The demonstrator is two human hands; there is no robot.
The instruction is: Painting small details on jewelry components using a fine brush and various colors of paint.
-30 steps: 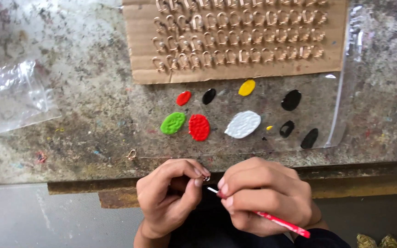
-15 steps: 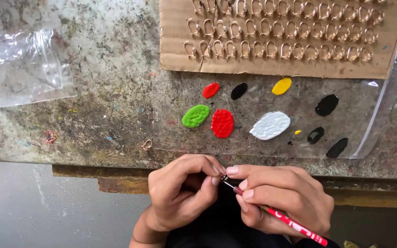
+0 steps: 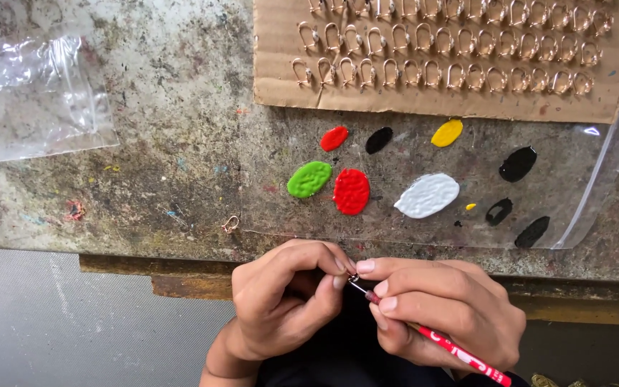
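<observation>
the left hand (image 3: 281, 301) stays pinched shut on a small copper-coloured metal hook (image 3: 353, 278) below the counter (image 3: 166, 129) edge. the right hand (image 3: 445, 312), closed around a thin red-handled paintbrush (image 3: 460, 353), has brought its tip onto the hook; painting looks underway.

Cardboard (image 3: 281, 79) lies behind the paint blobs (image 3: 351, 191) — plastic bag (image 3: 34, 100) far left.

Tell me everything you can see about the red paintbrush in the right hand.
The thin red-handled paintbrush has pale markings along its handle, a silvery metal ferrule and a fine tip. It lies slanted, handle end low and right, tip up and left. The right hand pinches it near the ferrule; its tip meets a small metal piece held by the left hand, below the table edge.
</observation>
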